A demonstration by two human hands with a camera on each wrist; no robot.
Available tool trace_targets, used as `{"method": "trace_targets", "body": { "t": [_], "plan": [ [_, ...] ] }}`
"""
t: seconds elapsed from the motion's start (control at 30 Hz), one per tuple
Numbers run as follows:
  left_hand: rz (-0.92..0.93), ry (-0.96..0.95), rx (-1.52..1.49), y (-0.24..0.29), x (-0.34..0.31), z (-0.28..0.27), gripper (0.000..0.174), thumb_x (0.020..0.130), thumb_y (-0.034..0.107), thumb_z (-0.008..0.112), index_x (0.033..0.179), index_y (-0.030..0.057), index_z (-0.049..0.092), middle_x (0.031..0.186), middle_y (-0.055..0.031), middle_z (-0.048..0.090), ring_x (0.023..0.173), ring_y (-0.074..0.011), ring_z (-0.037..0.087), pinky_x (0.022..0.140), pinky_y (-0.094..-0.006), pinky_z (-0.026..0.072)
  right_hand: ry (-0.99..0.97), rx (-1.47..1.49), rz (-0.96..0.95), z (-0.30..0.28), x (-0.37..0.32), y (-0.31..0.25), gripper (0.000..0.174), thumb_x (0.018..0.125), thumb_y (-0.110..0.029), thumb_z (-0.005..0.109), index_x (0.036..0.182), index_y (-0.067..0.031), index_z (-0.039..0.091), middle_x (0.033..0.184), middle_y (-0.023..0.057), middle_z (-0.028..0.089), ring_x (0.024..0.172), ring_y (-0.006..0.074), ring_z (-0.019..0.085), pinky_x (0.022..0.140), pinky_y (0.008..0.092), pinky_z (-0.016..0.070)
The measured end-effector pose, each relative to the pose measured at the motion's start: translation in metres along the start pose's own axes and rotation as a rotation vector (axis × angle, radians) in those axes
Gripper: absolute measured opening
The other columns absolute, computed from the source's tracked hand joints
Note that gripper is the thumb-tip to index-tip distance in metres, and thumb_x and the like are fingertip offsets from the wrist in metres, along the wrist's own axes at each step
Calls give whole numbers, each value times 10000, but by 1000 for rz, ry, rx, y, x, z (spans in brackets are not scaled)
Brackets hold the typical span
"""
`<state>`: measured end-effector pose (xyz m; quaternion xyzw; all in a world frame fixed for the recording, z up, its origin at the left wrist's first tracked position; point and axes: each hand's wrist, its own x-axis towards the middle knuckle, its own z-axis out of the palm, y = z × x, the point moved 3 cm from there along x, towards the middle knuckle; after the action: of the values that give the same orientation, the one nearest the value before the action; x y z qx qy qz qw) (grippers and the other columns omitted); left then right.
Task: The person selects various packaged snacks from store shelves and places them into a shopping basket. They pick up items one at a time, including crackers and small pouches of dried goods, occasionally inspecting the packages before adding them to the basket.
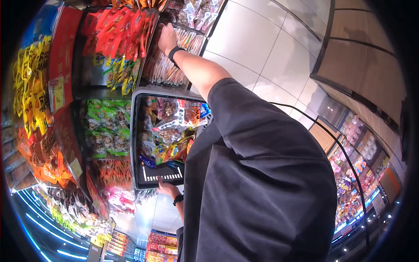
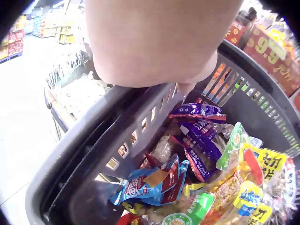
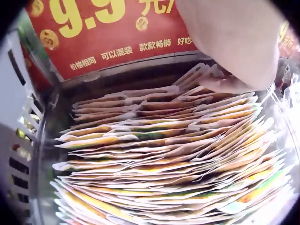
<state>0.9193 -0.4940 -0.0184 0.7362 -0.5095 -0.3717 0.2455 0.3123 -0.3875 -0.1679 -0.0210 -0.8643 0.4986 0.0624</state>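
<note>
At the basket's near rim, my left hand [image 1: 167, 188] grips the dark grey shopping basket [image 1: 134, 144], a thumb or finger showing over its wall. Seen from the left wrist, the hand [image 2: 159, 42] covers the rim of the basket [image 2: 61, 164], which holds purple packets [image 2: 201, 136], a blue packet [image 2: 145, 187] and yellow and green bags. My right hand [image 1: 167, 39] is over a bin of thin flat packets [image 1: 168, 65]. In the right wrist view the hand [image 3: 234, 42] touches the packets [image 3: 159, 140] at the back; its fingertips are hidden.
Red-wrapped snacks [image 1: 124, 30], green bags [image 1: 107, 126] and yellow packets [image 1: 30, 83] fill bins beside the basket. A red price sign [image 3: 108, 33] stands behind the flat packets. Tiled floor [image 1: 248, 43] lies beyond the bins, and a dark cable [image 1: 345, 153] curves across the right.
</note>
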Motion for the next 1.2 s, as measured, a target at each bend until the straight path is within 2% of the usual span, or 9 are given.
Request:
{"method": "trace_targets", "body": {
  "t": [0.23,0.43,0.57,0.67,0.7,0.83,0.93,1.07,1.2],
  "plan": [
    [13,66,27,-14,14,-5,426,786,169,745,968,-181,585,957,-222,629,740,-251,601,691,-390,521,-211,-320,-167,80,19,53,169,741,-113,541,766,16,646,866,249,616,831,418,578,831,499,447],
    [33,231,128,-24,18,-11,547,771,201,779,1043,-192,515,1039,-276,596,784,-277,618,715,-404,541,37,137,-26,46,21,41,221,815,-172,646,725,30,650,815,235,641,883,437,580,837,448,467],
    [9,203,60,-16,11,-6,545,780,195,775,1048,-202,516,1011,-265,609,788,-277,619,696,-399,541,-271,-356,-100,36,24,34,75,753,-47,638,753,10,686,860,243,653,948,413,595,859,455,484],
    [-24,91,-47,-19,15,-8,510,783,163,766,1058,-192,524,996,-247,619,785,-270,620,678,-398,545,-93,29,281,40,25,35,108,778,14,600,835,6,691,981,233,641,971,375,620,811,425,529],
    [0,67,-53,-22,17,-8,490,784,145,761,1062,-185,530,1003,-243,619,782,-267,621,666,-393,548,44,613,423,82,35,72,113,803,1,584,851,-14,685,1006,224,639,960,367,631,793,434,532],
    [33,19,-141,-13,5,-1,398,787,94,741,1038,-160,565,996,-226,630,777,-255,622,627,-379,554,-7,685,218,57,29,49,138,816,-41,579,918,-27,670,1033,212,650,964,362,643,798,430,534],
    [53,83,-140,-10,2,1,345,795,82,727,1011,-152,594,975,-210,644,783,-249,624,663,-384,554,-223,-172,147,80,37,61,216,810,-68,601,1019,-50,653,1000,196,654,986,354,637,814,418,534],
    [59,35,-152,-20,12,-2,344,787,64,721,1038,-143,609,990,-191,655,797,-238,622,715,-380,538,-269,-8,72,60,36,53,211,796,-41,599,1001,-21,644,928,192,642,920,366,635,782,412,525],
    [116,-18,-173,-29,19,-5,352,795,54,714,1066,-143,606,998,-185,655,816,-230,623,729,-362,530,79,46,50,-3,8,16,105,731,-62,644,705,36,617,826,218,580,814,363,600,771,447,484]
  ]
}}
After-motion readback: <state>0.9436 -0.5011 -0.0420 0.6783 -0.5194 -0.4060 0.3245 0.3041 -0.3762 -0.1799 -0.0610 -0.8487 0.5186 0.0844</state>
